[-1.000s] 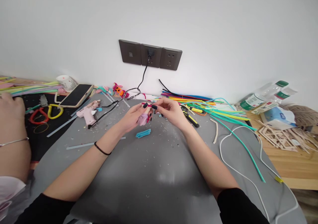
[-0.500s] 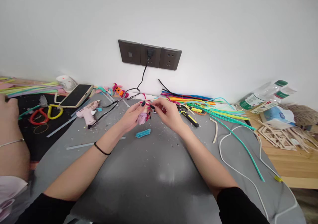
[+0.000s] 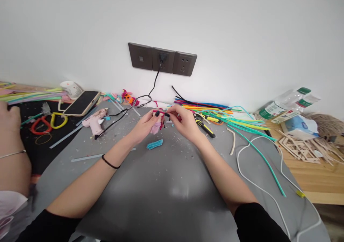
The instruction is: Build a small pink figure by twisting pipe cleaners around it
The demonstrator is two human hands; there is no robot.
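My left hand [image 3: 144, 125] grips a small pink and dark-red fuzzy figure [image 3: 156, 128], perhaps bent from pipe cleaners, with the thumb lying across its top. On the figure's right side, my right hand [image 3: 182, 122] is closed in a pinch. Whatever lies between its fingertips is too small to make out. Just below on the grey table rests a folded light-blue fuzzy strip [image 3: 154, 144]. A pair of black and yellow pliers [image 3: 205, 126] lies right of my right hand.
At the left sit a pink hot glue gun [image 3: 94, 122], a phone [image 3: 82, 103] and a co-worker's arm [image 3: 13, 145]. Bundled pipe cleaners [image 3: 242, 122] run along the wall. A white cable [image 3: 264, 188], bottles [image 3: 283, 104] and wooden sticks [image 3: 299, 145] are at the right.
My left thumb and the figure have shifted slightly to the right. The right fingertips have moved slightly right, a little away from my left thumb.
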